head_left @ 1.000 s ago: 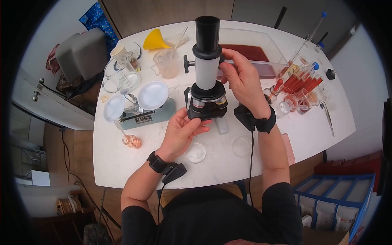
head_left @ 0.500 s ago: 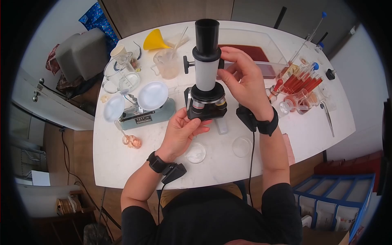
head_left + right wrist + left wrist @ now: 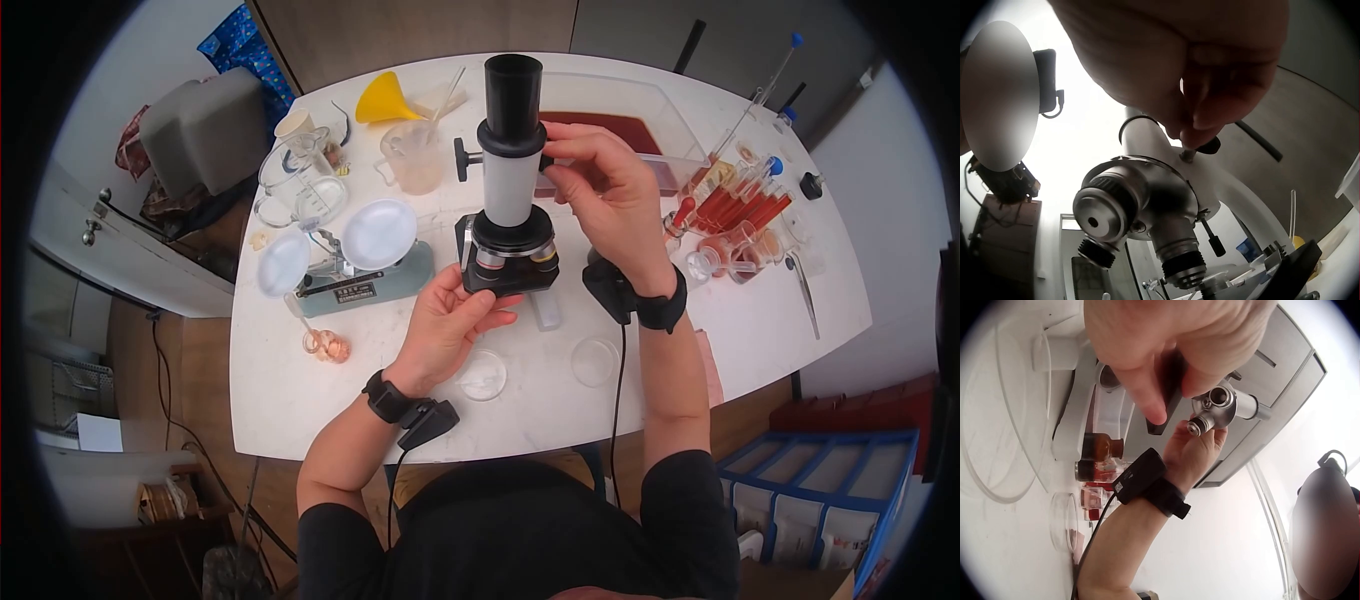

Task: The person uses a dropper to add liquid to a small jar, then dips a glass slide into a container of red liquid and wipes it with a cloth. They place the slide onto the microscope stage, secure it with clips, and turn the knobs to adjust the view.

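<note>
A white and black microscope stands upright in the middle of the head view. My left hand grips the near edge of its black stage, thumb on top. In the left wrist view, thumb and fingers pinch the dark stage between them. High on the tube's right side, my right hand pinches the focus knob, which the fingers mostly hide in the head view. A matching black knob sticks out on the left. From below, the right wrist view shows silver objectives on the turret.
A teal balance with two white pans is left of the microscope. Two glass dishes lie in front. At right are test tubes with red liquid and tweezers. Behind are a yellow funnel, a beaker and a clear tray.
The microscope's tube has sunk slightly towards the stage. My right hand has moved a little down and right, its fingers turning at the knob. The left hand keeps its grip.
</note>
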Action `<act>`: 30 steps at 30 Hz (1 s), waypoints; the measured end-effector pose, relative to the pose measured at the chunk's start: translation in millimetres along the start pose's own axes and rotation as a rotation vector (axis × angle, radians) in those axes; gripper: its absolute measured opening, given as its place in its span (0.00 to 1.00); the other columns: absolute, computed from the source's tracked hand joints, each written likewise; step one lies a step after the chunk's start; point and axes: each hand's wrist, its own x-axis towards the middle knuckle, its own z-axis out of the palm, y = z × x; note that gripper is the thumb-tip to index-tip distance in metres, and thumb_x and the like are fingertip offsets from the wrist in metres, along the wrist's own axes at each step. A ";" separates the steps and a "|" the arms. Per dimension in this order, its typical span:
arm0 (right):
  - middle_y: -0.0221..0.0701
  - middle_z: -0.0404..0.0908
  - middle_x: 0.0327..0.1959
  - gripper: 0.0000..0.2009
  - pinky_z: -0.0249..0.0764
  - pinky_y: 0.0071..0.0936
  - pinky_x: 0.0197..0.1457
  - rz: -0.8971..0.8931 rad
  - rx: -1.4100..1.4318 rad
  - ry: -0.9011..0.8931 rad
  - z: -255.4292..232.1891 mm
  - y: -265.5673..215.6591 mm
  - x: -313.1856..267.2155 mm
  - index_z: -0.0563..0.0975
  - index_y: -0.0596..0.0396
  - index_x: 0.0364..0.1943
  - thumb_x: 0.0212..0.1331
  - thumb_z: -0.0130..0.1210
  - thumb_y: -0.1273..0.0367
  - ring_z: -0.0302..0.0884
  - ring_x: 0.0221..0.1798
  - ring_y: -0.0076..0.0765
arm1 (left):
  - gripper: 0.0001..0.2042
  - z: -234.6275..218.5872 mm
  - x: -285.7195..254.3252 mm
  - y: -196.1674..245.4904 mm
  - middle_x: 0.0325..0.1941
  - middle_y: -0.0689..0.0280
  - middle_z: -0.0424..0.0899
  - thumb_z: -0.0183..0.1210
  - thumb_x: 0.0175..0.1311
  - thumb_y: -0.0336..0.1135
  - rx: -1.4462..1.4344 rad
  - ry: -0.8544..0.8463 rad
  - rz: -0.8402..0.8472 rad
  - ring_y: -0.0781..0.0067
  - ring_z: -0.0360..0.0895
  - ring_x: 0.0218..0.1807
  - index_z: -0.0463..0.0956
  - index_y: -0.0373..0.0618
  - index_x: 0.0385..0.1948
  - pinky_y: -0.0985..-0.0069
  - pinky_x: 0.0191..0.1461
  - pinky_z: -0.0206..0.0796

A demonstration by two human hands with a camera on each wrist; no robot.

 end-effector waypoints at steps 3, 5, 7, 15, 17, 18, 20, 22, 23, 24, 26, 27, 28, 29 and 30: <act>0.33 0.79 0.46 0.10 0.71 0.14 0.29 -0.001 -0.019 0.000 0.3 -4.8 0.9 0.78 0.58 0.37 0.51 0.53 0.83 0.75 0.25 0.18 | 0.15 0.0 0.2 0.2 0.53 0.58 0.76 0.51 0.65 0.25 -0.004 -0.007 -0.001 0.64 0.77 0.52 0.65 0.40 0.53 0.73 0.50 0.76; 0.33 0.79 0.45 0.11 0.70 0.14 0.29 -0.006 -0.052 -0.014 -0.6 -6.0 0.9 0.77 0.58 0.37 0.50 0.53 0.84 0.74 0.26 0.18 | 0.15 -0.3 0.3 0.5 0.53 0.58 0.76 0.51 0.65 0.25 -0.007 -0.010 -0.003 0.64 0.77 0.53 0.65 0.40 0.53 0.72 0.50 0.75; 0.33 0.79 0.45 0.10 0.70 0.14 0.29 -0.020 -0.064 -0.023 -1.6 -5.3 0.9 0.77 0.58 0.37 0.51 0.53 0.83 0.75 0.27 0.18 | 0.15 -0.4 0.4 0.6 0.53 0.59 0.76 0.51 0.65 0.24 -0.005 -0.009 -0.004 0.63 0.77 0.53 0.65 0.40 0.53 0.72 0.50 0.75; 0.31 0.78 0.42 0.06 0.71 0.14 0.28 0.056 0.115 0.004 -1.0 -4.1 -0.8 0.78 0.58 0.37 0.57 0.51 0.79 0.75 0.35 0.19 | 0.15 -0.4 0.1 0.3 0.54 0.59 0.76 0.50 0.65 0.24 -0.007 -0.010 -0.006 0.64 0.77 0.53 0.65 0.39 0.53 0.73 0.50 0.75; 0.31 0.78 0.42 0.07 0.71 0.14 0.28 0.066 0.134 0.012 -0.6 -2.7 -1.4 0.78 0.58 0.37 0.57 0.52 0.79 0.75 0.33 0.19 | 0.15 -0.2 0.1 0.4 0.54 0.59 0.76 0.50 0.65 0.24 -0.007 -0.011 -0.006 0.63 0.77 0.53 0.65 0.39 0.53 0.73 0.50 0.75; 0.30 0.78 0.43 0.07 0.71 0.14 0.28 0.070 0.144 0.016 -0.3 -2.3 -1.6 0.78 0.58 0.38 0.56 0.52 0.79 0.75 0.32 0.18 | 0.15 -0.2 0.1 0.5 0.54 0.59 0.76 0.50 0.65 0.24 -0.008 -0.011 -0.006 0.63 0.77 0.53 0.65 0.39 0.53 0.73 0.50 0.75; 0.30 0.77 0.44 0.09 0.70 0.14 0.28 0.098 0.113 0.021 0.3 -2.6 -1.9 0.77 0.58 0.40 0.56 0.53 0.79 0.74 0.31 0.18 | 0.15 0.2 0.0 0.8 0.54 0.59 0.76 0.50 0.65 0.24 -0.010 -0.010 -0.006 0.63 0.77 0.53 0.65 0.39 0.53 0.73 0.50 0.75; 0.30 0.76 0.46 0.11 0.70 0.14 0.28 0.112 0.115 0.029 2.0 -2.9 -2.1 0.76 0.58 0.44 0.56 0.53 0.78 0.74 0.29 0.17 | 0.15 0.8 -0.3 1.0 0.54 0.58 0.75 0.51 0.65 0.25 -0.011 -0.008 -0.007 0.63 0.76 0.53 0.65 0.39 0.53 0.73 0.50 0.75; 0.30 0.76 0.46 0.12 0.70 0.14 0.28 0.111 0.132 0.034 3.9 -2.8 -1.9 0.75 0.58 0.46 0.57 0.53 0.77 0.73 0.28 0.17 | 0.15 1.1 -0.2 0.9 0.54 0.58 0.76 0.51 0.65 0.25 -0.005 -0.003 -0.005 0.64 0.77 0.53 0.65 0.40 0.53 0.73 0.50 0.75; 0.31 0.75 0.47 0.13 0.70 0.15 0.29 0.111 0.149 0.039 5.3 -2.6 -1.9 0.74 0.58 0.48 0.57 0.53 0.77 0.73 0.27 0.16 | 0.15 1.4 -0.2 0.7 0.53 0.58 0.76 0.51 0.65 0.26 0.001 0.002 -0.002 0.64 0.77 0.52 0.65 0.40 0.54 0.73 0.50 0.76; 0.31 0.75 0.48 0.15 0.71 0.15 0.30 0.133 0.178 0.038 6.4 -1.1 -1.4 0.72 0.58 0.52 0.59 0.53 0.74 0.73 0.27 0.17 | 0.16 1.9 -0.2 0.7 0.53 0.58 0.76 0.52 0.65 0.26 0.005 0.006 0.001 0.65 0.78 0.52 0.65 0.40 0.54 0.73 0.50 0.76; 0.31 0.75 0.48 0.16 0.71 0.16 0.31 0.144 0.193 0.038 6.6 -0.5 -0.9 0.71 0.58 0.53 0.60 0.53 0.73 0.73 0.27 0.17 | 0.16 2.2 -0.1 0.9 0.53 0.58 0.76 0.52 0.65 0.26 0.004 0.004 0.002 0.65 0.78 0.52 0.65 0.40 0.54 0.73 0.50 0.76; 0.31 0.75 0.48 0.16 0.71 0.16 0.31 0.199 0.172 -0.005 5.4 -0.1 -0.5 0.71 0.58 0.54 0.61 0.53 0.71 0.73 0.27 0.18 | 0.16 2.2 -0.1 1.1 0.53 0.58 0.76 0.52 0.65 0.26 0.003 0.002 0.003 0.65 0.78 0.52 0.65 0.40 0.54 0.73 0.50 0.76; 0.32 0.74 0.47 0.16 0.71 0.16 0.32 0.254 0.150 -0.048 3.1 0.3 -0.4 0.71 0.57 0.54 0.62 0.53 0.70 0.73 0.27 0.19 | 0.16 1.9 0.0 1.2 0.53 0.58 0.76 0.52 0.65 0.26 0.003 0.002 0.002 0.65 0.78 0.52 0.65 0.40 0.54 0.73 0.50 0.76; 0.32 0.74 0.47 0.17 0.71 0.16 0.32 0.310 0.129 -0.091 2.0 0.5 -0.3 0.72 0.57 0.54 0.62 0.53 0.69 0.73 0.27 0.20 | 0.16 1.6 0.1 1.0 0.53 0.58 0.76 0.52 0.65 0.26 0.003 0.002 0.001 0.65 0.78 0.52 0.65 0.40 0.54 0.73 0.50 0.76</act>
